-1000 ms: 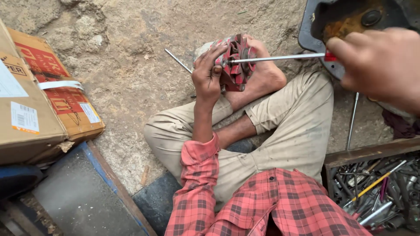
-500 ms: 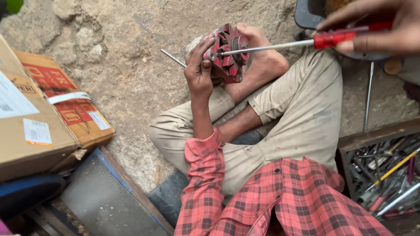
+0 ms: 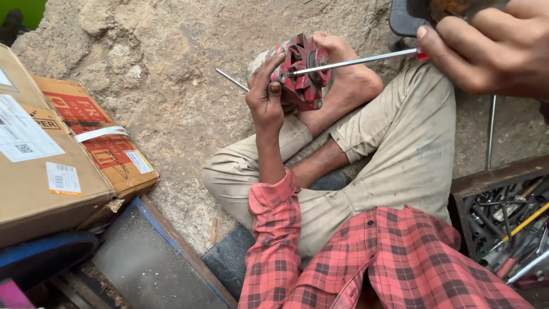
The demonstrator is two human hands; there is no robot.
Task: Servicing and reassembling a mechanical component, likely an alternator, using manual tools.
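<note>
I sit cross-legged on rough stone ground. My left hand (image 3: 266,94) grips a round red-painted metal motor part with fan blades (image 3: 302,71), pressed against my bare foot (image 3: 343,80). My right hand (image 3: 486,48) is closed on the red handle of a long screwdriver (image 3: 354,62). Its steel shaft runs left and its tip touches the front face of the red part.
Two cardboard boxes (image 3: 51,154) stand at the left, the smaller one strapped with white tape. A wooden tray of mixed hand tools (image 3: 509,229) is at the lower right. A thin metal rod (image 3: 231,79) lies on the ground behind the part. A dark pan (image 3: 409,17) sits at the top right.
The view has shifted a little. My right hand and the screwdriver have dropped slightly, with the tip still on the red part. My left hand keeps its grip.
</note>
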